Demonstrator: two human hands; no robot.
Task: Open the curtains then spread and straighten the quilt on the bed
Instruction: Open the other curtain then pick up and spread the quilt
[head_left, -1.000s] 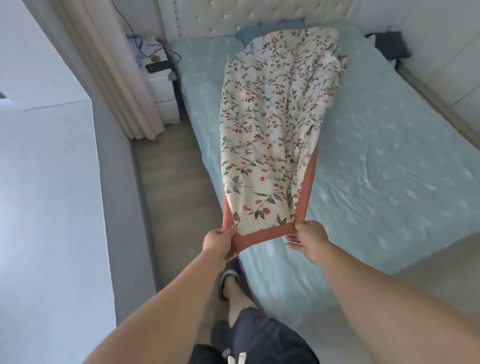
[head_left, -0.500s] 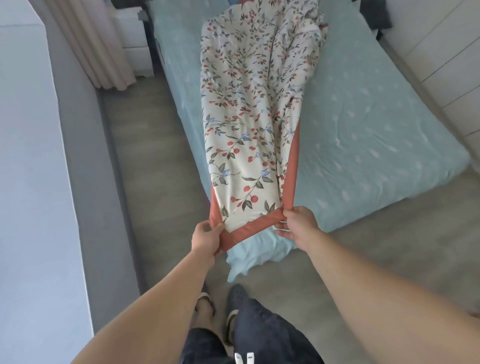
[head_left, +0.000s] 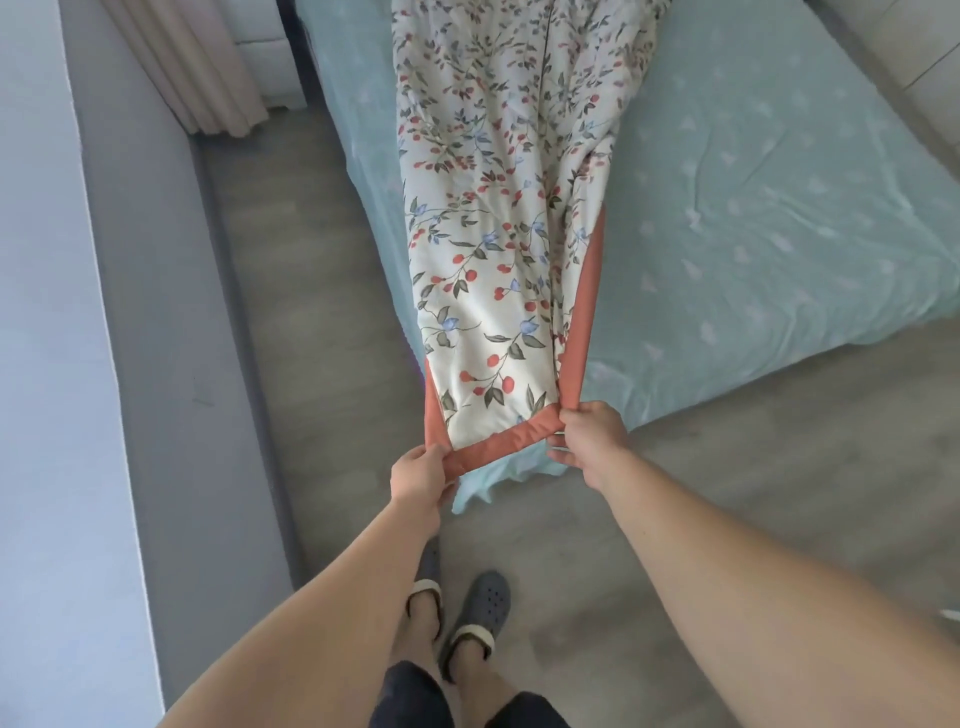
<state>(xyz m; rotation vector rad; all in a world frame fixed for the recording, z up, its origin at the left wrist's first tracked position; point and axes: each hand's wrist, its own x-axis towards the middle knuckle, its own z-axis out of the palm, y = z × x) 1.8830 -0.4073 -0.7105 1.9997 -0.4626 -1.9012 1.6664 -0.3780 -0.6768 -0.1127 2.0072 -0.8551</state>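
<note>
The quilt (head_left: 498, 218) is white with a red and green berry print and a terracotta border. It lies as a long narrow folded strip down the left half of the bed (head_left: 753, 218), which has a pale teal sheet. My left hand (head_left: 420, 475) grips the quilt's near left corner. My right hand (head_left: 589, 434) grips the near right corner. Both hold the border just past the bed's foot corner, above the floor. The beige curtain (head_left: 197, 62) hangs gathered at the upper left.
A grey wall and skirting (head_left: 171, 364) run along the left, leaving a narrow strip of wood floor (head_left: 311, 312) beside the bed. More floor lies at the foot of the bed. My feet in grey clogs (head_left: 467, 613) stand below my hands.
I have stepped back from the bed with both corners held. The quilt has slid toward the foot, and its near edge now hangs past the bed's corner.
</note>
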